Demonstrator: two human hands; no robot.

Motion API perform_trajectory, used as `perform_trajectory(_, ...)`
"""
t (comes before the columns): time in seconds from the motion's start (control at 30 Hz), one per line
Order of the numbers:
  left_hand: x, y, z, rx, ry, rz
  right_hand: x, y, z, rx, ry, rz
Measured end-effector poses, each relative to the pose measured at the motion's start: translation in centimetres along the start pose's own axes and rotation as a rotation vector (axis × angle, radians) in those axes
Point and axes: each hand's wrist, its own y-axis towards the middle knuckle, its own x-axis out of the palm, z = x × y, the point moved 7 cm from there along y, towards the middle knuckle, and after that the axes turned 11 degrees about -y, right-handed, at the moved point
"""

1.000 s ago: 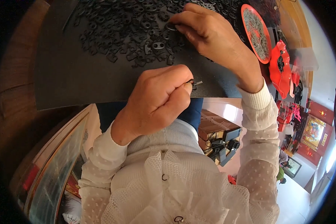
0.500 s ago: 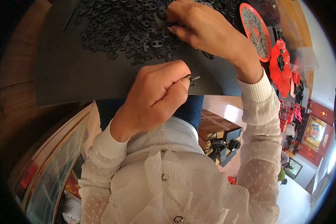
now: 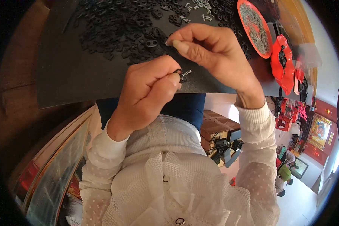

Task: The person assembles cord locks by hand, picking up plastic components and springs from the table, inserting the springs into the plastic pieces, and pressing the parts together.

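Note:
Between the thumb and curled forefinger of my left hand [image 3: 148, 90] is a small black plastic cord lock part [image 3: 182, 78]. A thin metal spring [image 3: 187, 72] pokes out of it to the right. My right hand [image 3: 220, 54] hovers just above and to the right, thumb and fingertips brought close in a pinch. Whatever sits between those tips is too small and dark to make out. Beyond both hands spreads a heap of black cord lock parts [image 3: 113, 35], some with two holes. Several loose springs [image 3: 203, 5] lie at the far side.
The dark tabletop [image 3: 67, 84] ends just in front of my body. At the right stand a red plate [image 3: 266, 55] of springs and a wavy red dish [image 3: 285, 80] with black pieces. A cardboard box [image 3: 219, 124] with black devices is below the table edge. People [image 3: 284, 173] are at the far right.
My right hand has come back from the heap, nearer to my left hand, uncovering loose springs. My left hand has shifted slightly left and up, still holding the cord lock part with its spring.

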Motion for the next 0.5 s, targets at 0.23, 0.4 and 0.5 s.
perform_trajectory(0.23,-0.5,-0.4,-0.8,-0.101,-0.286,0.177,0.9,-2.8,-1.4,0.011,-0.08,0.088)
perform_trajectory(0.4,-0.4,-0.5,-0.9,-0.147,-0.332,0.188,0.9,-3.6,-1.7,-0.044,0.057,0.178)
perform_trajectory(0.5,-0.5,-0.7,-1.0,-0.206,-0.325,0.226,0.4,-3.6,-1.1,0.005,-0.013,0.223)
